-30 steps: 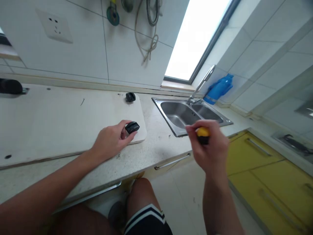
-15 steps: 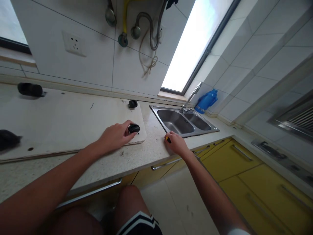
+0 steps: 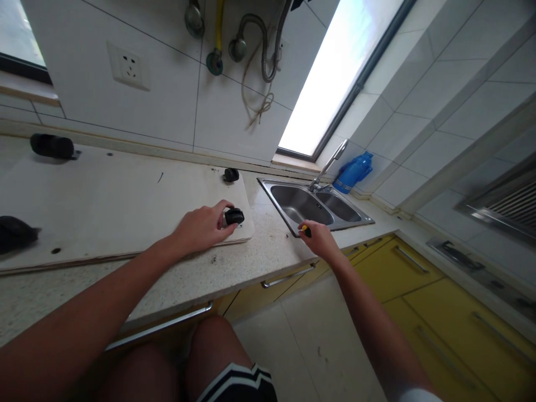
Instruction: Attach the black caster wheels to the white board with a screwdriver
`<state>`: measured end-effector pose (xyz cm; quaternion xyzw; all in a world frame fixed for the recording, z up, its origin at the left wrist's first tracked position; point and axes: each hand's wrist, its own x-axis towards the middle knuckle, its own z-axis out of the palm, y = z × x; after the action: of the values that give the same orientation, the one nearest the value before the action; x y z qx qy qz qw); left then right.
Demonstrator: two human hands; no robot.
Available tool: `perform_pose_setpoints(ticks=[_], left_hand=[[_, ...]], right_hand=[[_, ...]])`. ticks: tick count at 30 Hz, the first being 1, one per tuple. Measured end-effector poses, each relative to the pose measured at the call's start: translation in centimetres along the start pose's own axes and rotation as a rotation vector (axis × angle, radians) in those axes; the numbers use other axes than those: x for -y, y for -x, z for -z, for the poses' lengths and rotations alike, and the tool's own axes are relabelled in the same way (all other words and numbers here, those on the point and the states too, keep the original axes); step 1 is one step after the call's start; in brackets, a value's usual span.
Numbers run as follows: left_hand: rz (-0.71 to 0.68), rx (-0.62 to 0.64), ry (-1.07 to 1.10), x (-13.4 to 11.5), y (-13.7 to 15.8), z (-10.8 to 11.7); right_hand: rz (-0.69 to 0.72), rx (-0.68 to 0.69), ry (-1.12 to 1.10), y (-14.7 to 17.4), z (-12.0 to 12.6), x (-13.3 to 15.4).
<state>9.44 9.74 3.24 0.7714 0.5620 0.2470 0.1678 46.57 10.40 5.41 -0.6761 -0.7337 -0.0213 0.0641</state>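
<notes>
My left hand (image 3: 205,224) lies at the right end of a white board (image 3: 125,195), thumb and fingers closed around a black caster wheel (image 3: 234,216). Another caster (image 3: 231,175) stands behind it at the board's far right corner. Two more, a caster (image 3: 52,146) and a nearer caster (image 3: 17,233), are at the board's left. By the sink's near left corner, my right hand (image 3: 319,239) is closed on a small yellow-and-black handle (image 3: 307,230), seemingly a screwdriver's. Its shaft does not show.
A steel double-bowl sink (image 3: 288,223) with a faucet (image 3: 330,164) is set into the speckled counter (image 3: 268,254). A blue thermos jug (image 3: 354,172) stands behind it. Yellow cabinets (image 3: 389,268) with bar handles run below. Pipes and a socket (image 3: 129,67) are on the wall.
My right hand has moved right, toward the sink's near edge, with the handle in it. My left hand stays on the same caster. The view has shifted slightly.
</notes>
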Motion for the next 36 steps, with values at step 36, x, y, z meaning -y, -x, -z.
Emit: perform_pose_setpoints(ticks=[36], left_hand=[[0.227, -0.388, 1.698, 1.7, -1.9, 3.4]], right_hand=[[0.995, -0.178, -0.176, -9.8, 8.2, 24.6]])
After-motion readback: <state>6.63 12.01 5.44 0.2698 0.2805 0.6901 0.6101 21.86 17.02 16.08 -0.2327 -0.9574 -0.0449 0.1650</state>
